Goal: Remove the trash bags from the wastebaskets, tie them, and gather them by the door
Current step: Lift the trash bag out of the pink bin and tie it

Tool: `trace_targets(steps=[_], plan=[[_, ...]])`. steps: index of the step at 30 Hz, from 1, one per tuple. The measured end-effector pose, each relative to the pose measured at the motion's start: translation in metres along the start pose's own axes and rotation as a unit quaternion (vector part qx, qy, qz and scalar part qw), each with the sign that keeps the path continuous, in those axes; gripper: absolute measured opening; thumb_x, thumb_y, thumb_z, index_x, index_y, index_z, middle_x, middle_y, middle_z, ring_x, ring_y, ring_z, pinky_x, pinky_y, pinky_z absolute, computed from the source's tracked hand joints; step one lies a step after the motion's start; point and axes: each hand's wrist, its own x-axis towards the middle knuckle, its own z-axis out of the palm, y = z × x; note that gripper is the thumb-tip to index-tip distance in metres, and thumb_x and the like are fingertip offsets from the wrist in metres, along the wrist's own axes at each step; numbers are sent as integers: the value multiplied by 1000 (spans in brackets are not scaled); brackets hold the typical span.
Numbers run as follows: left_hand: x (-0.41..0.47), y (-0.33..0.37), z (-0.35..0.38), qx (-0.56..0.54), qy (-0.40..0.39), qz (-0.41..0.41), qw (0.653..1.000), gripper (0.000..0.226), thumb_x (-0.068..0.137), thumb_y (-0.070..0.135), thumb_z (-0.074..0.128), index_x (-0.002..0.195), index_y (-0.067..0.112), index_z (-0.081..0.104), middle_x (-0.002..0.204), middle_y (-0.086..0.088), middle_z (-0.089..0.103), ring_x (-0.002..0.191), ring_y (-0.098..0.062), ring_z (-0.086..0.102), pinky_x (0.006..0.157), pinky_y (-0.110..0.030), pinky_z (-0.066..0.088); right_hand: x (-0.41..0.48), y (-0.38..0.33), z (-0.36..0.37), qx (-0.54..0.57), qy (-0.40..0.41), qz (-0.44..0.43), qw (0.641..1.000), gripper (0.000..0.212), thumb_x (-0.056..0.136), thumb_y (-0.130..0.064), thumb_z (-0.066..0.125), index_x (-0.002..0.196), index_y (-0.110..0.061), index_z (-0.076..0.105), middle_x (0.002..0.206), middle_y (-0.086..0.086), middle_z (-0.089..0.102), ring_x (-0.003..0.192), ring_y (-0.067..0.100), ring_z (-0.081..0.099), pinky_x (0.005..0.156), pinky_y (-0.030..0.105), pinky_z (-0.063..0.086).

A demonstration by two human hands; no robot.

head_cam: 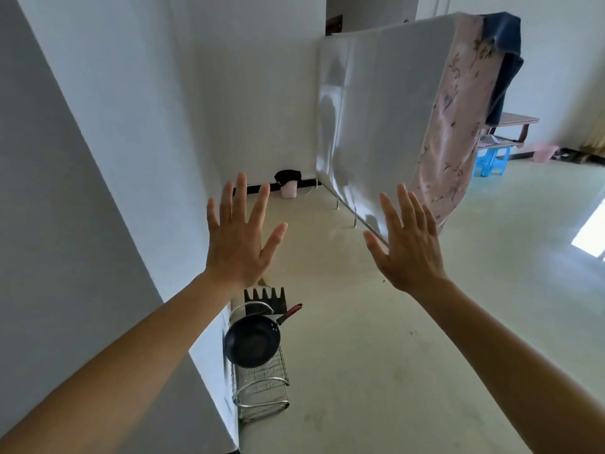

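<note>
1. Two hands are up in front of us: left hand (237, 244) and right hand (409, 253) are both spread flat, fingers straight, holding nothing.
2. Straight ahead and well apart from both, the pink wastebasket (288, 190) stands upright in the far corner, between the wall and the white cabinet (376, 109).
3. Its black trash bag (288, 175) drapes over the rim, mouth up.
4. It lines up on our left hand's side, so we judge that hand nearer. We'd have to walk over first, past the frying pan (252, 340) and wire rack (262, 388) by the wall.
</note>
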Motion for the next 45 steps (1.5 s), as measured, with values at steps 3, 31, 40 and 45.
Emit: trace_targets(steps=[3,31,40,45], plan=[[53,-14,43,-10,22,1,1000,73,99,63,21,160,25,9,168,-13,-3,155,-32,-3,121,-61,8,51,14,57,13,-3,-8,1000,73,98,-57,36,158,-17,20,166,17,12,152,35,16,122,50,13],[700,-90,569,30,-93,-51,994,73,95,74,16,155,42,-10,165,-8,-25,153,-36,-15,120,-64,0,702,305,528,-27,-48,-55,997,75,98,-67,28,160,-26,17,167,19,5,153,37,11,124,52,9],[864,-187,712,36,-65,-95,993,71,98,65,15,160,33,0,167,-11,-17,153,-37,-10,119,-65,4,915,304,718,7,-71,-96,993,81,98,-67,30,160,-26,-2,167,18,-5,154,37,-1,124,52,6],[974,-268,811,37,-75,-122,989,71,99,62,21,160,30,7,168,-14,-8,153,-41,1,116,-68,10,1044,294,834,-4,-81,-119,990,80,98,-64,36,161,-25,6,167,19,-3,154,39,4,123,54,10]])
